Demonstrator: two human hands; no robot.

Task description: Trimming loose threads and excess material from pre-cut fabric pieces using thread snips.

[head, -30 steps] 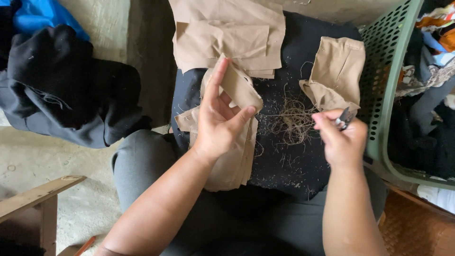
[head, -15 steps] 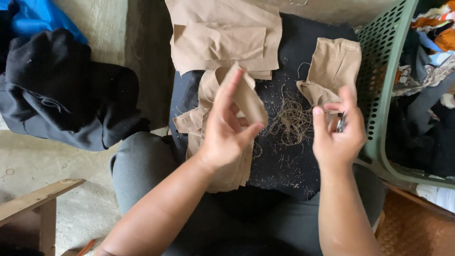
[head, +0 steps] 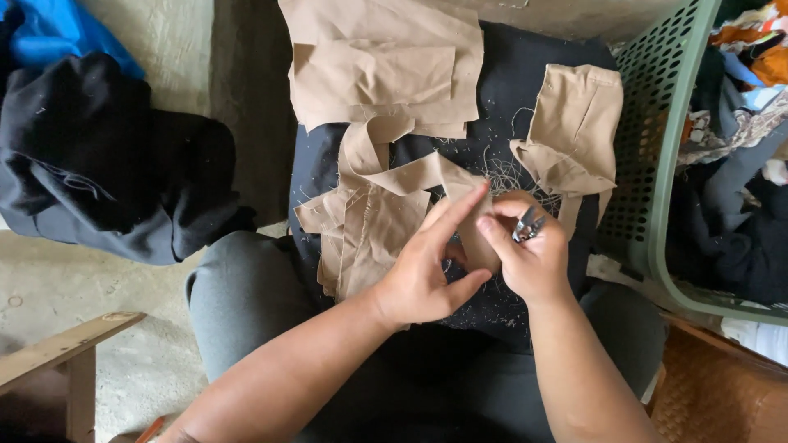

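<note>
home sewing corner, fabric pieces (head: pixel 386 70), laundry basket (head: pixel 657 164)
</note>
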